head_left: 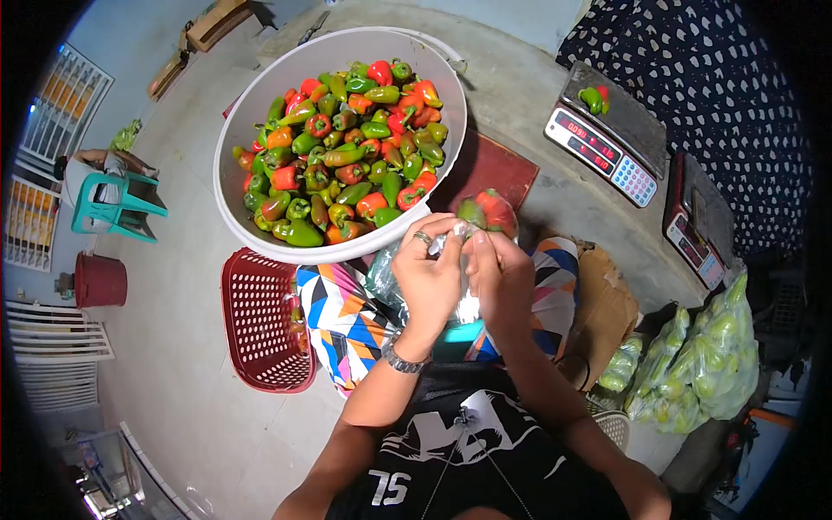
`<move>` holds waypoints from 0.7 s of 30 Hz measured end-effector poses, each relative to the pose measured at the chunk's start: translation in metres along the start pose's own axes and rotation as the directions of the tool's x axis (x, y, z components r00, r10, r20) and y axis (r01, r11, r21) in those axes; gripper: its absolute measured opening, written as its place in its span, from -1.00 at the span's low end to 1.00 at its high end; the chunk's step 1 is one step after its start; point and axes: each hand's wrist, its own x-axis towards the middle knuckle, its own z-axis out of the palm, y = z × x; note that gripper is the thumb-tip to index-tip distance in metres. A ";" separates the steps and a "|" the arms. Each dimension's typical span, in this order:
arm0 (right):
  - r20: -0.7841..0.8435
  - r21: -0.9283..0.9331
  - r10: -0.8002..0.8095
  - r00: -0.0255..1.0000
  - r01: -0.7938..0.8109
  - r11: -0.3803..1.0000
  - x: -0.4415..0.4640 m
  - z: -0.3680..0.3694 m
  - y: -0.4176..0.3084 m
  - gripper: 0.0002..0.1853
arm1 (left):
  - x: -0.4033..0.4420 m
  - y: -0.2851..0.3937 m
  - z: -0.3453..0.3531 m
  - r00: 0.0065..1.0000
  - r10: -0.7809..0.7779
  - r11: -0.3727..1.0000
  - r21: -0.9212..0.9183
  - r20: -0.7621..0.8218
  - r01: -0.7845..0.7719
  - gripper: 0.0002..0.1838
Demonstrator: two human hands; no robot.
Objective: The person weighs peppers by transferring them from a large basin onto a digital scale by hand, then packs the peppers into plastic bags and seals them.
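Note:
My left hand (431,273), with a ring and a wristwatch, pinches the gathered neck of a clear plastic bag (490,211) holding red and green peppers. My right hand (501,282) has its fingers closed on the same bag neck, close beside my left fingertips. The filled part of the bag sticks out beyond both hands. Just past my hands stands a large white tub (222,204) full of red, orange and green peppers (347,156). Clear plastic (386,282) lies below my left hand, over my lap.
A red perforated basket (260,325) stands at the left. Two digital scales (598,147) (693,234) are at the right, the farther one bearing peppers. Bags of green produce (702,364) lie at lower right. A person (113,163) is by a green chair (117,204).

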 end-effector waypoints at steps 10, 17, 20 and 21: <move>-0.031 -0.115 -0.374 0.927 0.369 0.922 -0.040 0.002 0.017 -0.76 | 0.004 0.026 -0.001 0.786 -0.357 0.276 -0.747 0.504 0.604 -0.93; 0.140 -0.112 -0.859 0.492 0.870 0.480 -0.023 -0.054 0.018 -0.81 | 0.011 0.039 -0.006 0.681 0.260 0.117 -0.723 0.684 0.681 -0.81; 0.331 0.055 -0.794 0.511 0.829 0.556 -0.015 -0.069 0.003 -0.72 | 0.023 0.046 -0.009 0.531 0.424 0.251 -0.659 0.734 0.709 -0.77; 0.409 0.099 -0.753 0.516 0.795 0.599 -0.011 -0.072 0.001 -0.69 | 0.026 0.047 -0.009 0.491 0.470 0.307 -0.657 0.733 0.688 -0.76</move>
